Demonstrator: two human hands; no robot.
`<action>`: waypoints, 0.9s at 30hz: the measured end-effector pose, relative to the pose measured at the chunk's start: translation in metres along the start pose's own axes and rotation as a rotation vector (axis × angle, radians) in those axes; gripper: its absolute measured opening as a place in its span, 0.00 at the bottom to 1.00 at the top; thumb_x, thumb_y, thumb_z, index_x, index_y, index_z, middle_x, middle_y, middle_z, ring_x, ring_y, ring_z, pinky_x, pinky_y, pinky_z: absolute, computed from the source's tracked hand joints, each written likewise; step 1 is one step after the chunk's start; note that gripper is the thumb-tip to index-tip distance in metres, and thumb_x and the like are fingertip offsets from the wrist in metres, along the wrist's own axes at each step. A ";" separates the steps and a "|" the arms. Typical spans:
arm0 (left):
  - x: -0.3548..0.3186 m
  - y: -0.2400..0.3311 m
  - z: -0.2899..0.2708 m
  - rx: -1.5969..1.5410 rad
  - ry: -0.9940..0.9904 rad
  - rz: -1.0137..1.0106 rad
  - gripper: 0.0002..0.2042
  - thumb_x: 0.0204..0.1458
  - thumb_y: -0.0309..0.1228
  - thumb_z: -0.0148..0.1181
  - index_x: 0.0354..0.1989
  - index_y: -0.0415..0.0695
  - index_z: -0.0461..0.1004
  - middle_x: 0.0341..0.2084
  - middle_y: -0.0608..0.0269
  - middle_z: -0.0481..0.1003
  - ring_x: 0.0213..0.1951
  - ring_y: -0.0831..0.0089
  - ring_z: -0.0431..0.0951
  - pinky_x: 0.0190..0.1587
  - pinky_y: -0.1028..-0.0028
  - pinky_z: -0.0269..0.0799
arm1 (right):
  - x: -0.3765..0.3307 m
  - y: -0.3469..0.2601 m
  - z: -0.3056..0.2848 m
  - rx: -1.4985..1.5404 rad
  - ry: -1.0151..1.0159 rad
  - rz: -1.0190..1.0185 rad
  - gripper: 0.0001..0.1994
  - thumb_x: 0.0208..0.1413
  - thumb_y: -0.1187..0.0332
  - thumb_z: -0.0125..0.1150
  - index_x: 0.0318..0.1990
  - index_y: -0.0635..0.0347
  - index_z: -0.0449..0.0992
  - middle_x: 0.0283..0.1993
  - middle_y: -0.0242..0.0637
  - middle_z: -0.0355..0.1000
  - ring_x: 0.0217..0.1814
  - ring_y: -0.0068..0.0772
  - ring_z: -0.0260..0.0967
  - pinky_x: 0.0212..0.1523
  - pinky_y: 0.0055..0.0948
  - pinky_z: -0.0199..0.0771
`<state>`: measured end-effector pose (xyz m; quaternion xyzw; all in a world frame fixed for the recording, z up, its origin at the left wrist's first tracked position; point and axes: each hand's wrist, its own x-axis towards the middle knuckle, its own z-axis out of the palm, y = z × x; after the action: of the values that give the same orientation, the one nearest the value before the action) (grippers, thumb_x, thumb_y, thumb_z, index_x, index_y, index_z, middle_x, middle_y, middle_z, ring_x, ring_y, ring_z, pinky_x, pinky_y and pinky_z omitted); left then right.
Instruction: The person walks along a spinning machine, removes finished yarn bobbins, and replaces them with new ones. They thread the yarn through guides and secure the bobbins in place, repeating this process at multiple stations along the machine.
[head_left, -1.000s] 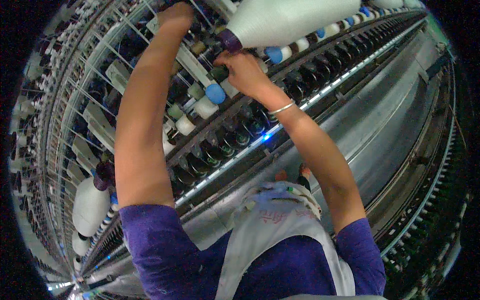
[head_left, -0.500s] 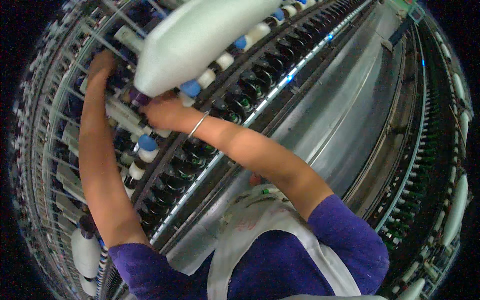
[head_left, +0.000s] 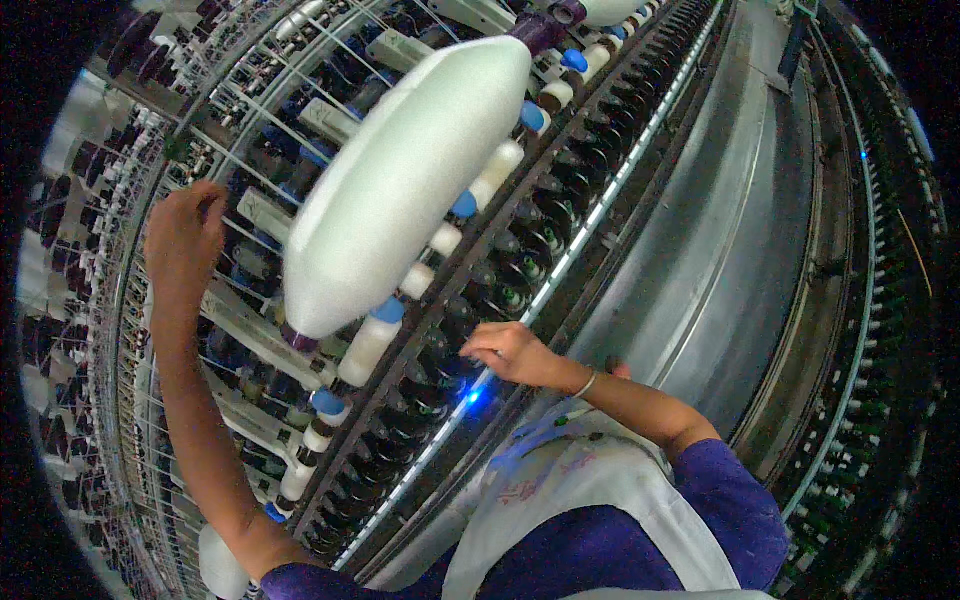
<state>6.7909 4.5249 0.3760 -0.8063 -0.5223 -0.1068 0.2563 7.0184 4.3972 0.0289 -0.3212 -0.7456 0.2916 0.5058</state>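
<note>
Change vs half a second ago: right hand [head_left: 512, 352] is off the lower end of the white roving bobbin [head_left: 405, 190] and back over the lit rail [head_left: 578, 246]; left hand [head_left: 185, 235] now sits out beside a pale machine arm [head_left: 265, 215]. Meaning: neither hand supports the bobbin, so it looks to be hanging by itself.

Hand state: both have fingers curled, nothing visible in either. Can't tell if a fine strand is pinched.

Bobbin: slanted, beside the row of white rollers [head_left: 358, 358] and blue caps [head_left: 329, 402]. Fat, tapered both ends, smooth wind, faint lengthwise ridge. Purple tube tip [head_left: 299, 340] pokes out at the lower end.
</note>
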 end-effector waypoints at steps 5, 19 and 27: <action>0.099 0.106 0.049 -0.485 0.142 0.440 0.10 0.57 0.30 0.54 0.42 0.39 0.77 0.30 0.50 0.77 0.35 0.53 0.78 0.43 0.62 0.71 | 0.018 0.042 -0.079 -0.001 -0.039 -0.007 0.06 0.55 0.70 0.57 0.35 0.60 0.78 0.33 0.41 0.73 0.36 0.45 0.73 0.38 0.38 0.74; 0.319 0.093 0.237 0.224 -0.667 0.062 0.12 0.49 0.30 0.53 0.36 0.36 0.78 0.38 0.40 0.78 0.43 0.45 0.78 0.49 0.55 0.74 | 0.120 0.107 -0.298 0.233 0.188 -0.080 0.14 0.51 0.83 0.52 0.43 0.62 0.77 0.45 0.46 0.74 0.46 0.45 0.73 0.47 0.32 0.72; 0.301 0.161 0.180 0.482 -0.642 0.046 0.14 0.51 0.33 0.55 0.43 0.41 0.75 0.41 0.44 0.77 0.49 0.50 0.77 0.52 0.45 0.65 | 0.212 0.113 -0.271 -0.038 0.048 -0.124 0.16 0.42 0.78 0.57 0.43 0.64 0.77 0.48 0.50 0.72 0.50 0.56 0.68 0.55 0.45 0.69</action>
<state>7.0482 4.8042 0.3074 -0.7271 -0.5675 0.2819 0.2641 7.2345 4.6617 0.1493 -0.2907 -0.7571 0.2376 0.5346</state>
